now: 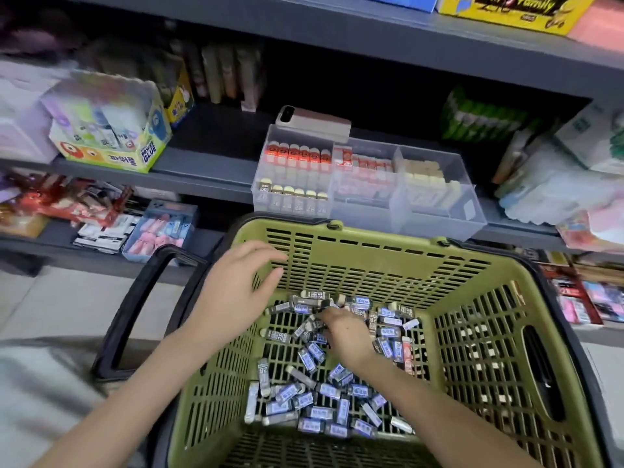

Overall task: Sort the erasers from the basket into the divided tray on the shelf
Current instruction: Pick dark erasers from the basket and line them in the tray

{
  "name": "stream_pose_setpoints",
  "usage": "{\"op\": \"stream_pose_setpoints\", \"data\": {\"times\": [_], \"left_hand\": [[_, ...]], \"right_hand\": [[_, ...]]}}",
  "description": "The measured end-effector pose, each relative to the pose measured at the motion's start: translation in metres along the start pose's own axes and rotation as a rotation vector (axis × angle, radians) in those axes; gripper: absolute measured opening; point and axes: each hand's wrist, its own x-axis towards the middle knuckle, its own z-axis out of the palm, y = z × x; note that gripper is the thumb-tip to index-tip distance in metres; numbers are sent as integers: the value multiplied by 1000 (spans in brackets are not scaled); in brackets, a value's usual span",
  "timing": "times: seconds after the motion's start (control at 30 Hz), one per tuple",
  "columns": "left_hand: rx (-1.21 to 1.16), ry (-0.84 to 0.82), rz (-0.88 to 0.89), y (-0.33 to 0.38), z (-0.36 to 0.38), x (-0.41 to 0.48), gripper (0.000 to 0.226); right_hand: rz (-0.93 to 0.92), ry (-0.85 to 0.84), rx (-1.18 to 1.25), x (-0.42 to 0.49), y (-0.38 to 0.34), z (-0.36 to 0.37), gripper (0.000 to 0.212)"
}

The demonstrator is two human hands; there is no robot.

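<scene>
A green slatted basket (381,258) stands below the shelf, its floor strewn with several small erasers (324,393) in dark and blue-white sleeves. My right hand (344,329) reaches down into the far pile, its fingers curled among the erasers; what they hold is hidden. My left hand (236,285) hovers over the basket's left rim, fingers spread and relaxed, holding nothing. On the shelf behind the basket sits the clear divided tray (472,211), holding rows of red-sleeved, dark-sleeved and cream erasers; its front middle and right compartments look bare.
A phone (314,121) lies behind the tray. A colourful glue box (111,130) stands on the shelf at left, green packs (483,121) at right. The basket's black handle (135,309) hangs to the left. Lower shelves hold packaged goods on both sides.
</scene>
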Motion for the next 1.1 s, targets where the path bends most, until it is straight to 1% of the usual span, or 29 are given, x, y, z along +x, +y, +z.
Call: {"op": "stream_pose_setpoints", "data": {"times": [0.07,0.1,0.17,0.2,0.23,0.27,0.3,0.33,0.37,0.4,0.43,0.47,0.5,0.53,0.6,0.63,0.7,0.8,0.87,0.9,0.97,1.0,1.07,1.1], "left_hand": [[-167,-78,-137,3,5,2,22],[-216,-124,-199,5,8,4,23],[-224,-243,-301,6,16,6,29],[-236,-316,-362,8,21,6,37],[-268,-377,-418,11,27,6,44],[-308,-409,-454,14,32,5,47],[-341,-402,-470,16,37,6,46],[-356,-361,-471,18,40,7,41],[-360,-296,-463,19,42,9,37],[-365,-227,-462,19,41,10,32],[-393,-162,-475,19,40,11,28],[-454,-104,-506,18,38,13,24],[-539,-59,-550,18,35,14,22],[-635,-27,-609,17,32,15,23],[-853,10,-748,16,24,19,25],[-977,18,-801,15,21,20,25],[-1175,14,-861,14,14,21,24],[-1266,-27,-895,12,9,21,21],[-1257,-54,-911,11,10,21,21],[-1243,-61,-925,10,10,21,20],[-1203,-67,-960,9,12,21,19],[-1184,-67,-981,8,13,21,18],[-1152,-67,-1025,6,16,21,18],[-1136,-70,-1046,6,17,20,19]], "right_hand": [[53,-3,39,0,0,1,43],[108,23,147,-2,-3,-3,36],[235,147,533,-10,-17,-22,21],[243,214,745,-14,-25,-33,14],[208,257,909,-18,-35,-45,14],[148,266,1037,-20,-43,-56,13],[87,251,1157,-22,-51,-64,11],[50,236,1235,-22,-57,-69,11],[38,243,1264,-21,-60,-72,12],[52,284,1220,-19,-58,-71,12],[86,340,1080,-15,-52,-67,13],[112,376,844,-9,-43,-61,20],[105,376,601,-2,-33,-53,26],[82,334,411,4,-24,-45,31],[4,217,153,13,-14,-32,35],[-22,203,25,17,-12,-25,33],[-21,229,-173,22,-15,-15,31],[101,230,-268,30,-21,-9,33],[209,169,-200,31,-20,-6,35],[243,169,-153,30,-19,-3,39],[268,186,-125,28,-14,1,42],[272,167,-109,25,-12,0,41],[285,85,-57,19,-11,-8,38],[301,57,7,14,-11,-15,37]]}}
